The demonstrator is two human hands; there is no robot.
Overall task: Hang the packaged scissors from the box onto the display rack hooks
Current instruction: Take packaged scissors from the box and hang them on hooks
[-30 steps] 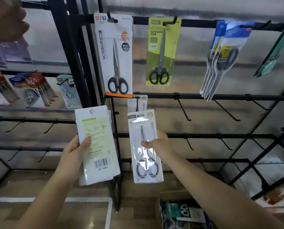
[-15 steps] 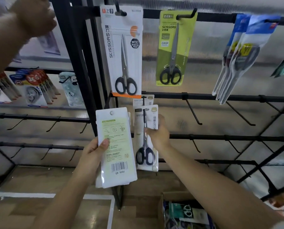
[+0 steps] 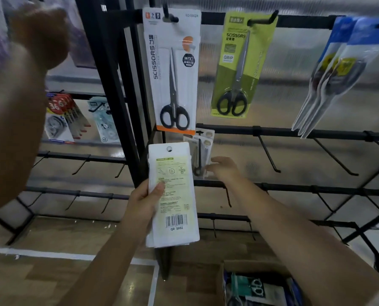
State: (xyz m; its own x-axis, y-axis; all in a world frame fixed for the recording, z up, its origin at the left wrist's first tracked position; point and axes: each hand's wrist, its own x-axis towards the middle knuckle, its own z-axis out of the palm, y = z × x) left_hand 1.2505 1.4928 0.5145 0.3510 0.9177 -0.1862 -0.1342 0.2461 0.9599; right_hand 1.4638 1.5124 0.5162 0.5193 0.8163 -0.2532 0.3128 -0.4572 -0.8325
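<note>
- Left hand (image 3: 146, 202) gripping a stack of packs (image 3: 173, 195), barcode side showing.
- Right hand (image 3: 225, 170) with fingers loosely extended, touching small scissors packs (image 3: 203, 151) hung on a rack hook.
- Box (image 3: 257, 286) of more packs low right, on floor.

Free hooks right, crowded left
Bare hooks (image 3: 270, 155) on the middle rail right of the small hung packs (image 3: 203, 155) give open access; white scissors pack (image 3: 173, 69) overhangs from above, another person's arm (image 3: 14, 111) blocks far left.
</note>
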